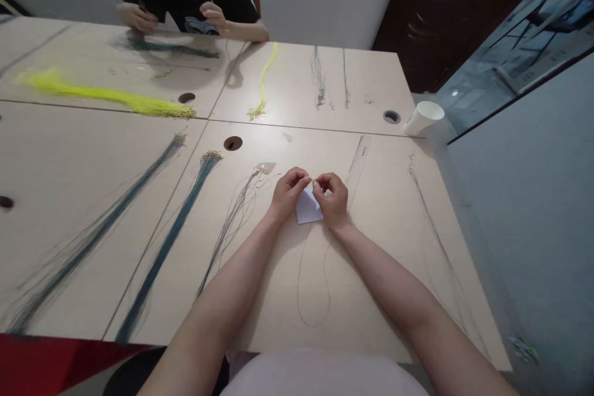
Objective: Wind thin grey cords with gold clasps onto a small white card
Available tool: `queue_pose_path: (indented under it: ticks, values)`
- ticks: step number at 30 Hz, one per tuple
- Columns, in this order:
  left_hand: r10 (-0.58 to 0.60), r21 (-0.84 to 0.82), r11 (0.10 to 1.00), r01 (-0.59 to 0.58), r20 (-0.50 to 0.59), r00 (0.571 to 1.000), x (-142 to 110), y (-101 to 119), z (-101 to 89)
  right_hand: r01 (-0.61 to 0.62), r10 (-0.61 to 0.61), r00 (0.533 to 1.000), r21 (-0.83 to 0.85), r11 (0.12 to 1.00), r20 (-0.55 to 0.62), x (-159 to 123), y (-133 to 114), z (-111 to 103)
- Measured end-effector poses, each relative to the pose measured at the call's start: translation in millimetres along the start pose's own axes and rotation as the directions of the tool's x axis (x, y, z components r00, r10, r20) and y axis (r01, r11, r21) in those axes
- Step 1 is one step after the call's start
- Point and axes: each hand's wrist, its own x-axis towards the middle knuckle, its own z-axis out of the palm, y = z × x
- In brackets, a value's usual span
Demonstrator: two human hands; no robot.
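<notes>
My left hand (288,193) and my right hand (334,198) meet above the table, thumbs and forefingers pinched close together. Between them runs a thin dark cord (298,288), whose long loop hangs down onto the tabletop toward me. What the fingertips hold at the very end is too small to make out. Beneath the hands lies a small white sheet of paper (307,210), partly covered by my right hand. A clear ruler (358,161) lies just beyond my right hand. Left of my left hand a loose bunch of grey cords (232,216) ends in small metallic tips on a little brown card (268,167).
Dark teal cord bundles (174,219) lie to the left, a bright yellow bundle (116,98) farther back. More cords (429,216) lie at right. A white cup (424,117) stands by the right edge. Across the table a person (223,0) handles dark cords.
</notes>
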Motion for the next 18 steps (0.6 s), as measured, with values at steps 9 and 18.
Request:
queue_pose_path:
  ticks: [9, 18]
  values:
    - [-0.005, -0.003, 1.000, 0.005, 0.004, 1.000, 0.0, -0.3, -0.6, 0.013, -0.013, 1.000, 0.018, 1.000, 0.007, 0.0, -1.4, -0.4]
    - [-0.010, 0.000, 1.000, 0.010, 0.012, 1.000, -0.1, -1.3, -0.6, 0.040, -0.040, 0.999, 0.019, 0.999, 0.010, 0.9, -3.0, -1.7]
